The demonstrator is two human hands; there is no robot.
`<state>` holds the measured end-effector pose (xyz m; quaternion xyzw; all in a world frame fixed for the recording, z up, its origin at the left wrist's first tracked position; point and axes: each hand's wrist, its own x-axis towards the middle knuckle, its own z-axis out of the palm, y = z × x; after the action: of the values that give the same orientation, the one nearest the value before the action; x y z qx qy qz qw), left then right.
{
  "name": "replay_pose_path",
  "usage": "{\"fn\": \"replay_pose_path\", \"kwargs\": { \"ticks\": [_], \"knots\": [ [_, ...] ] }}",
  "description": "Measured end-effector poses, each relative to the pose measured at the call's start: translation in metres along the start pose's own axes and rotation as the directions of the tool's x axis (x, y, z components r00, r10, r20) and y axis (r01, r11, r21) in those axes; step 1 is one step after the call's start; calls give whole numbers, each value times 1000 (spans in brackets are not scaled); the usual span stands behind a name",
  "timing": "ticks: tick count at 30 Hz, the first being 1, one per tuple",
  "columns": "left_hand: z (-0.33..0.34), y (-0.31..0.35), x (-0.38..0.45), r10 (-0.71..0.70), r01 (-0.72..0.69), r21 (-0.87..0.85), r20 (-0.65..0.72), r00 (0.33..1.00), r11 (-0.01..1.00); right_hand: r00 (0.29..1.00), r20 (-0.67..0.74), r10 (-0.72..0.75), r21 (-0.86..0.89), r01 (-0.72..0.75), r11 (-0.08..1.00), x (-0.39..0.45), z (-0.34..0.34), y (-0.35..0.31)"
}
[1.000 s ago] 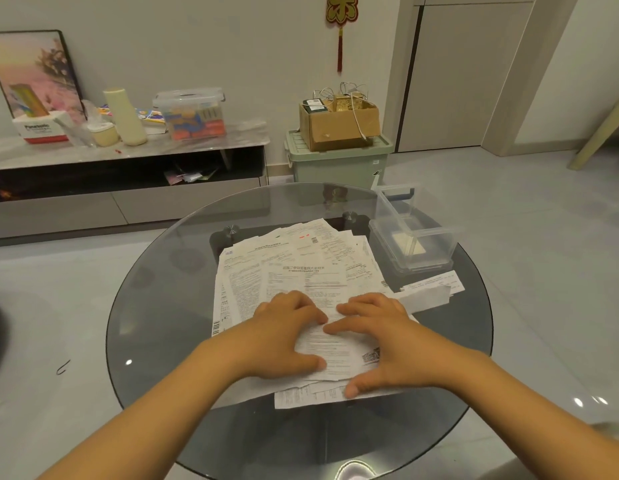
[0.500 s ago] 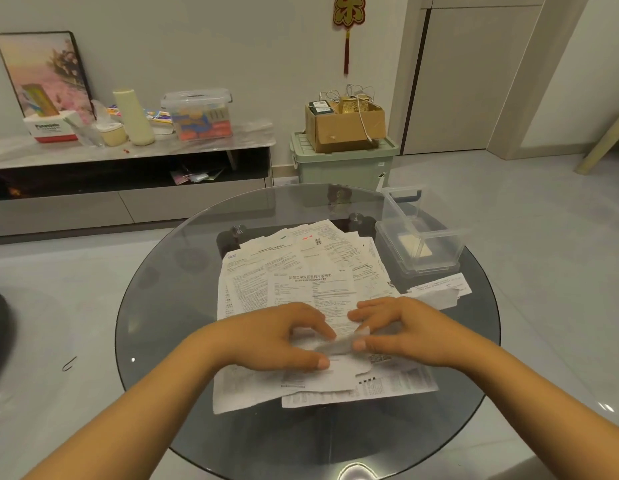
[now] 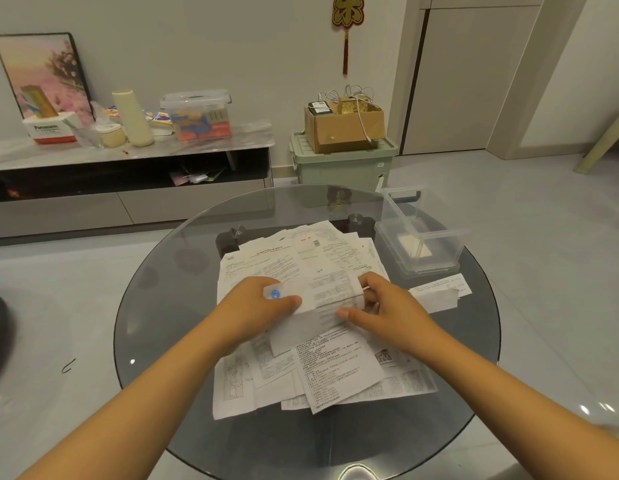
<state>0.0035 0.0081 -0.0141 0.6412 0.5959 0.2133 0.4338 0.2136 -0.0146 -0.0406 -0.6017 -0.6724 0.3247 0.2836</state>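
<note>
Folded sheet (image 3: 330, 297) — long axis left-right, over paper pile (image 3: 335, 372).

illegibly small print on papers (image 3: 335, 368); fingers (image 3: 372, 282) partly behind folded sheet (image 3: 332, 292)

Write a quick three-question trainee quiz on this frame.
1. True or false: the left hand and right hand both hold the folded sheet.
2. Where does the clear box stand? A: left of the papers; B: right of them; C: on them.
3. Fill in: the round table has a top made of ___.
Key: 1 true; 2 B; 3 glass.
</note>
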Motion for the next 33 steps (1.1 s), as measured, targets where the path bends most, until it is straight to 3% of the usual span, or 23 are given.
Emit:
{"fn": "replay_pose_path", "kwargs": {
  "ticks": [3,6,13,17,20,27,30,33],
  "knots": [
    [-1,0,-2,15,-12,81,-37,999,997,999,-53,-6,-48,3,999,3,6,-2],
    [0,-3,-1,35,-14,268,-74,997,963,997,-80,-10,-112,1,994,5,10,-1],
    [8,-13,3,88,-92,441,28,996,893,993,-82,-86,-356,51,933,4,18,4],
    [10,-11,2,210,-180,580,17,978,794,974,-41,-221,-545,164,823,2,14,1],
    [11,-12,3,305,-282,679,88,948,678,960,82,-266,-580,263,771,4,12,2],
    [12,-21,7,298,-374,680,233,926,631,940,222,-261,-565,342,751,7,5,4],
    [9,-19,6,273,-369,643,249,929,671,929,222,-296,-537,370,758,6,1,1],
    [7,-15,5,248,-325,549,212,945,770,957,158,-243,-462,289,838,6,-1,-4]
  ]
}}
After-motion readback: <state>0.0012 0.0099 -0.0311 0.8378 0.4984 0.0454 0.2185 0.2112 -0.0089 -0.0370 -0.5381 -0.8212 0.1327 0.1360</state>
